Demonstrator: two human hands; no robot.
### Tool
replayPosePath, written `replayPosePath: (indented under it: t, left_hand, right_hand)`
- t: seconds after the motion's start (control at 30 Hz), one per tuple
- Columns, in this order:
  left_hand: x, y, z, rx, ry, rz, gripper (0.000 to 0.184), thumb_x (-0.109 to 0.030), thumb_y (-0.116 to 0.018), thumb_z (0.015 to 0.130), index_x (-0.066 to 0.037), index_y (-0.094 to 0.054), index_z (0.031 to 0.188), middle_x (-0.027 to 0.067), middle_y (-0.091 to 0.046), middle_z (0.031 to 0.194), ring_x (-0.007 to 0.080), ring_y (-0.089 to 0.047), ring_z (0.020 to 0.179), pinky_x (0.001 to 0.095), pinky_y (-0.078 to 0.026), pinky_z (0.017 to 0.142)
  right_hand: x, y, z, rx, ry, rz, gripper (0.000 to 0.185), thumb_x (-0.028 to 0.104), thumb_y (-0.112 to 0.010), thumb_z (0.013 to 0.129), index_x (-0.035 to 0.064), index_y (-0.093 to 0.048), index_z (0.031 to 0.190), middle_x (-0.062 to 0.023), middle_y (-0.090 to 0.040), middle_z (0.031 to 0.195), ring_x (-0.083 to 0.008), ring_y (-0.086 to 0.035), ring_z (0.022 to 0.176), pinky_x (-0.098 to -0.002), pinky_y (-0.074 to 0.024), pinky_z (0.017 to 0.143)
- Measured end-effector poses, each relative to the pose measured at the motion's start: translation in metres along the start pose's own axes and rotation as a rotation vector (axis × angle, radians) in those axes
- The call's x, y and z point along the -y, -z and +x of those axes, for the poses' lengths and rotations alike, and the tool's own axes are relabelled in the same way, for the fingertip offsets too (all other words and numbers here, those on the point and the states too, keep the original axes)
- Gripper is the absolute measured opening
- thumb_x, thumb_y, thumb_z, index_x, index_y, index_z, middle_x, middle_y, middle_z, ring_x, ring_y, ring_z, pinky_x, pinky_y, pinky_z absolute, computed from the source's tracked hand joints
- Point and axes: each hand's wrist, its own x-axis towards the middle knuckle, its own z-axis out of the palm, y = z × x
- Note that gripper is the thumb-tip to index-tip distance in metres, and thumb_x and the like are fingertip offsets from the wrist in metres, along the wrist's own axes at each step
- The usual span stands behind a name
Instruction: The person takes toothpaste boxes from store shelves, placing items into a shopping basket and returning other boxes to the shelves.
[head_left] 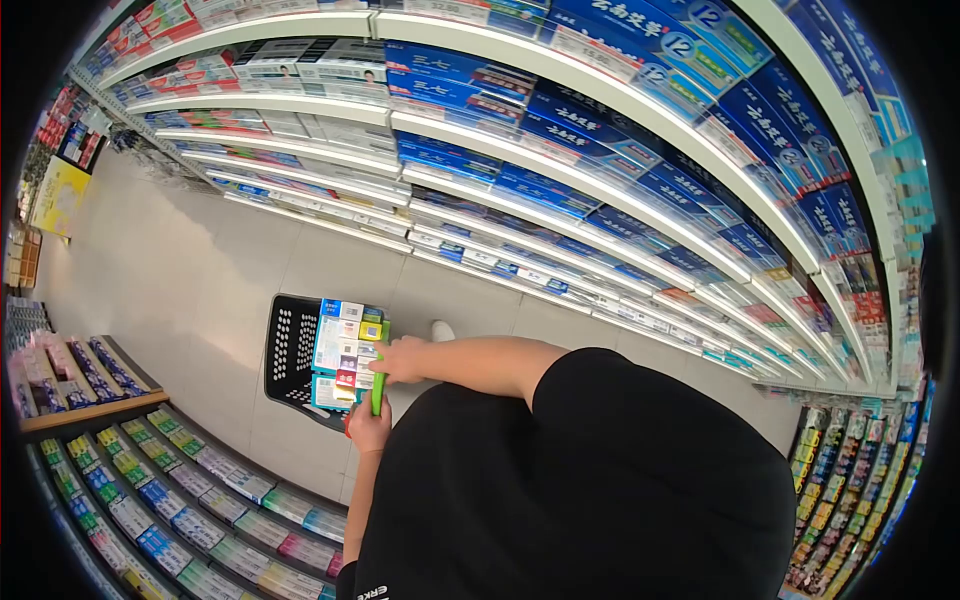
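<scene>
Small print on boxes (pixel 350 345) just beyond both hands: too small to read. Right hand (pixel 403 360) and left hand (pixel 371 425): exact finger placement at green handle (pixel 380 378) unclear. Basket (pixel 290 352): floor beneath boxes hidden. Pale shoe (pixel 442 330) beside right forearm: partly covered. Left forearm: partly behind black shirt (pixel 580 490). Shirt lettering, nearer than left hand: cut by bottom edge.
</scene>
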Motion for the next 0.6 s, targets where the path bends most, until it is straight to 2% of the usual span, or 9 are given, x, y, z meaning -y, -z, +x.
replayPosePath:
  t: [0.07, 0.17, 0.27, 0.33, 0.4, 0.47, 0.53, 0.57, 0.6]
  left_hand:
    - [0.013, 0.004, 0.007, -0.004, -0.005, 0.024, 0.025, -0.029, -0.073, 0.090, -0.012, -0.073, 0.108, 0.0180, -0.066, 0.073, 0.0385, -0.065, 0.070, 0.0485, -0.052, 0.063]
    - [0.029, 0.010, 0.018, -0.007, -0.002, 0.048, 0.023, -0.028, -0.073, 0.089, -0.012, -0.073, 0.105, 0.0176, -0.066, 0.073, 0.0382, -0.065, 0.070, 0.0487, -0.053, 0.064]
    - [0.042, 0.023, 0.029, -0.046, -0.022, 0.057, 0.021, -0.027, -0.074, 0.087, -0.012, -0.073, 0.102, 0.0176, -0.067, 0.073, 0.0382, -0.065, 0.071, 0.0488, -0.053, 0.064]
    - [0.051, 0.030, 0.036, -0.076, -0.017, 0.057, 0.022, -0.027, -0.075, 0.086, -0.012, -0.074, 0.102, 0.0181, -0.068, 0.074, 0.0382, -0.067, 0.073, 0.0480, -0.054, 0.066]
    - [0.072, 0.034, 0.043, -0.082, -0.033, 0.096, 0.025, -0.028, -0.076, 0.084, -0.010, -0.075, 0.100, 0.0186, -0.069, 0.076, 0.0375, -0.069, 0.075, 0.0466, -0.056, 0.068]
    - [0.090, 0.038, 0.048, -0.096, -0.021, 0.113, 0.026, -0.029, -0.077, 0.084, -0.008, -0.075, 0.100, 0.0182, -0.070, 0.078, 0.0370, -0.069, 0.075, 0.0465, -0.056, 0.068]
    - [0.104, 0.043, 0.059, -0.125, -0.072, 0.123, 0.027, -0.029, -0.077, 0.083, -0.007, -0.074, 0.099, 0.0169, -0.070, 0.080, 0.0364, -0.069, 0.074, 0.0459, -0.056, 0.067]
    - [0.113, 0.046, 0.064, -0.117, -0.068, 0.135, 0.027, -0.029, -0.077, 0.083, -0.007, -0.073, 0.098, 0.0167, -0.070, 0.080, 0.0364, -0.068, 0.074, 0.0459, -0.056, 0.067]
    - [0.122, 0.049, 0.068, -0.103, -0.067, 0.147, 0.026, -0.029, -0.077, 0.084, -0.008, -0.073, 0.098, 0.0165, -0.069, 0.080, 0.0363, -0.068, 0.074, 0.0460, -0.056, 0.067]
  right_hand:
    - [-0.001, 0.013, 0.008, 0.033, 0.018, 0.017, 0.056, 0.041, -0.062, 0.097, 0.0251, -0.045, 0.149, -0.0218, -0.044, 0.150, -0.0412, -0.063, 0.118, -0.0502, -0.0525, 0.096]
    - [-0.019, 0.022, 0.005, -0.111, 0.051, 0.279, 0.052, 0.033, -0.062, 0.098, 0.0166, -0.047, 0.145, -0.0186, -0.051, 0.143, -0.0391, -0.064, 0.116, -0.0494, -0.0528, 0.095]
    - [-0.046, 0.042, -0.019, -0.352, 0.096, 0.306, 0.044, 0.024, -0.061, 0.098, 0.0110, -0.052, 0.139, -0.0166, -0.058, 0.131, -0.0370, -0.063, 0.114, -0.0485, -0.0530, 0.093]
    - [-0.068, 0.060, -0.044, -0.529, 0.031, 0.252, 0.035, 0.016, -0.062, 0.094, 0.0093, -0.060, 0.128, -0.0166, -0.063, 0.118, -0.0370, -0.063, 0.111, -0.0463, -0.0533, 0.093]
    - [-0.098, 0.078, -0.070, -0.734, 0.000, 0.124, 0.030, 0.012, -0.063, 0.091, 0.0076, -0.065, 0.120, -0.0148, -0.066, 0.114, -0.0356, -0.063, 0.110, -0.0453, -0.0528, 0.093]
    - [-0.105, 0.130, -0.104, -1.023, 0.017, -0.083, 0.026, 0.009, -0.065, 0.088, 0.0059, -0.067, 0.114, -0.0130, -0.067, 0.118, -0.0335, -0.064, 0.108, -0.0443, -0.0527, 0.093]
    - [-0.106, 0.181, -0.135, -1.152, -0.116, -0.162, 0.028, 0.006, -0.069, 0.089, 0.0056, -0.067, 0.117, -0.0137, -0.068, 0.121, -0.0330, -0.065, 0.108, -0.0419, -0.0530, 0.094]
    - [-0.114, 0.202, -0.146, -1.222, -0.131, -0.325, 0.032, 0.004, -0.073, 0.085, 0.0049, -0.068, 0.116, -0.0132, -0.069, 0.121, -0.0334, -0.065, 0.109, -0.0426, -0.0525, 0.094]
    - [-0.113, 0.222, -0.157, -1.269, -0.185, -0.348, 0.035, 0.003, -0.075, 0.082, 0.0044, -0.067, 0.116, -0.0132, -0.068, 0.122, -0.0336, -0.065, 0.110, -0.0428, -0.0521, 0.095]
